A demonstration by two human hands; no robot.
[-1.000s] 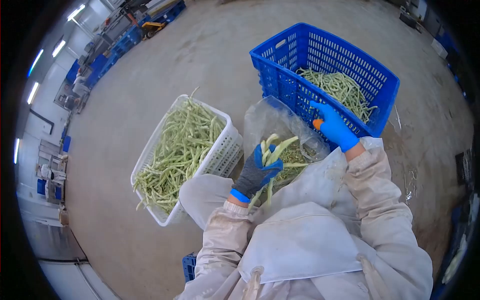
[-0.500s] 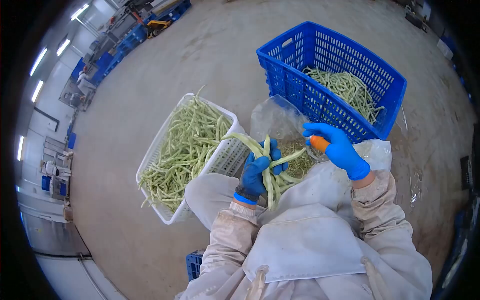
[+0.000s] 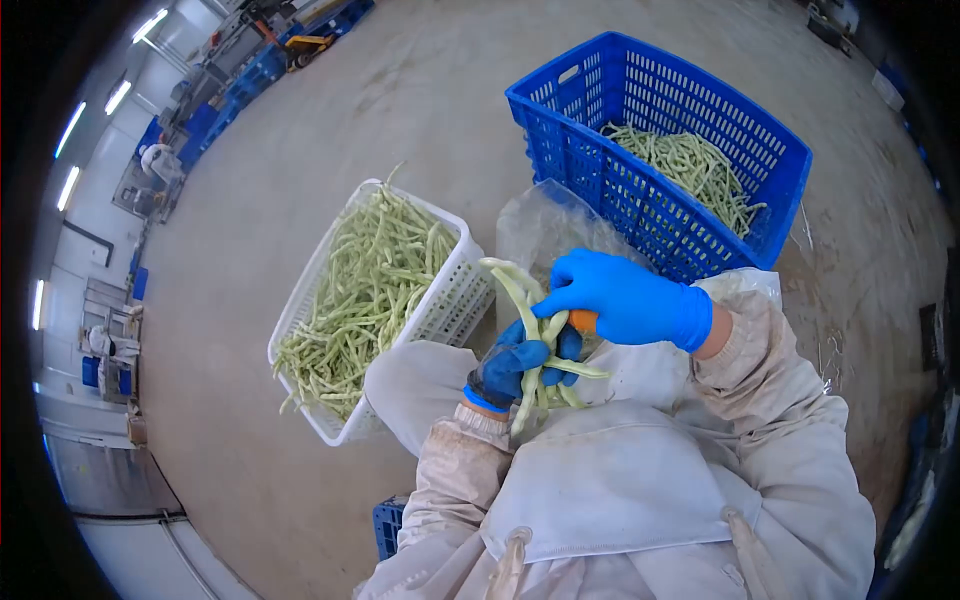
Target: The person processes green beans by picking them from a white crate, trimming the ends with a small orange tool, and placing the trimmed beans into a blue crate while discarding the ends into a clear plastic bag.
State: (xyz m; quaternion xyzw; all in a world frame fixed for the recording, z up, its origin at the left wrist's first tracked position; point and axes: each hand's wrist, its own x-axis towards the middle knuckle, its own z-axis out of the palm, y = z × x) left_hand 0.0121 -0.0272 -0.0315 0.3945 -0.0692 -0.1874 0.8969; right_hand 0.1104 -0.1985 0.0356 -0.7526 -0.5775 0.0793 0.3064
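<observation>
A small bunch of pale green beans (image 3: 535, 345) is gripped in the closed left hand (image 3: 512, 368); the right hand (image 3: 622, 297) is closed on an orange-handled tool (image 3: 583, 321) just above it. Many beans are heaped in the white slatted plastic basket (image 3: 452, 305) to its left, fewer in the blue plastic crate (image 3: 600, 190) beyond, so the work is judged midway.

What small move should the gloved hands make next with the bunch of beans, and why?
Probably trim the bean tips: the left hand grips a bunch of green beans upright, and the right hand, holding an orange-handled tool, has its fingers on their upper ends.
</observation>
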